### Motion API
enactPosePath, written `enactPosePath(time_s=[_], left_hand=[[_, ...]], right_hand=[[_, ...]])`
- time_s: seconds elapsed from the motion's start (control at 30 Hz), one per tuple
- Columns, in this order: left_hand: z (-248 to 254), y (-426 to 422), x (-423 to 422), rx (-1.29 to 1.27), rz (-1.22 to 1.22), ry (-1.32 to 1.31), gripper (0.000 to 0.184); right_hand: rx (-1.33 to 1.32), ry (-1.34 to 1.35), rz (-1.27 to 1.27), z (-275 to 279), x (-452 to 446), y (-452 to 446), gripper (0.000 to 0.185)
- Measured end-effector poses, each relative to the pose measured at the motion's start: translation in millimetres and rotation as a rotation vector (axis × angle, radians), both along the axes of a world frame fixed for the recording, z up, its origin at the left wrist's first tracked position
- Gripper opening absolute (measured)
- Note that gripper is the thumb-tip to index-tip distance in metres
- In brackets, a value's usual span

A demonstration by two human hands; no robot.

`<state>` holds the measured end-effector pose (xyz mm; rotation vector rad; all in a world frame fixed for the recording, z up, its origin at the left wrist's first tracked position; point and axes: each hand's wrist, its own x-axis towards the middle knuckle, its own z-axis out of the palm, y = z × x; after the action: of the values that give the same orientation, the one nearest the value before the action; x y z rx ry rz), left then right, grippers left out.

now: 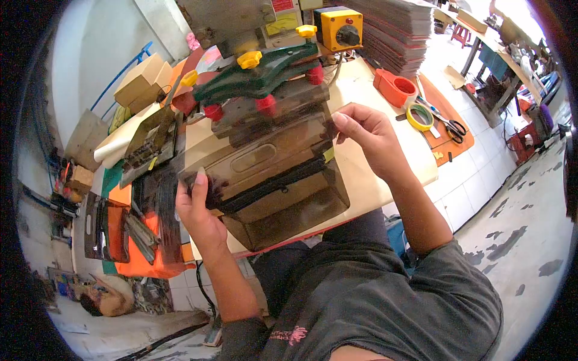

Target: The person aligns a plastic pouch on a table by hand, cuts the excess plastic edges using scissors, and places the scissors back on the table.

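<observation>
Left hand and right hand each pinch opposite sides of the smoky translucent plastic bag with black zip; uneven pull could skew it.

A pale wall is noted at left; white floor tiles and a cluttered far table are brightly lit at right.

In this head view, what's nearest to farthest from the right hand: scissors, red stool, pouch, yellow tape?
1. Pouch, touching the right hand
2. Yellow tape, to its right
3. Scissors, farther right
4. Red stool, on the background floor
</observation>
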<state>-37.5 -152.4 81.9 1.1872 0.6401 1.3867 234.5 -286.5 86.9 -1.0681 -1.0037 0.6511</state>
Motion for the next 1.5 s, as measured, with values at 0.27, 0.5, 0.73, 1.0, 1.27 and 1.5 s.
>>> enactPosePath(time_s=[0.27, 0.5, 0.73, 1.0, 1.27, 1.5], left_hand=[[3, -2, 2, 0.001, -0.002, -0.002, 0.035], [-2, 3, -6, -0.019, 0.027, 0.031, 0.033], [1, -14, -12, -0.026, 0.082, 0.003, 0.031], [-10, -30, -30, -0.076, 0.084, -0.030, 0.034], [-13, -40, -42, -0.036, 0.027, -0.091, 0.033], [-14, -38, -43, -0.072, 0.043, -0.083, 0.029]], right_hand=[[-0.030, -0.079, -0.003, -12, 2, -3, 0.026], [-0.059, 0.009, 0.079, -8, -1, -2, 0.019], [-0.047, 0.265, 0.231, -5, -9, -8, 0.016], [-0.014, 0.243, 0.230, -1, -21, -16, 0.020], [-0.016, 0.237, 0.175, 6, -31, -20, 0.021], [0.015, 0.302, 0.148, 2, -34, -20, 0.018]])
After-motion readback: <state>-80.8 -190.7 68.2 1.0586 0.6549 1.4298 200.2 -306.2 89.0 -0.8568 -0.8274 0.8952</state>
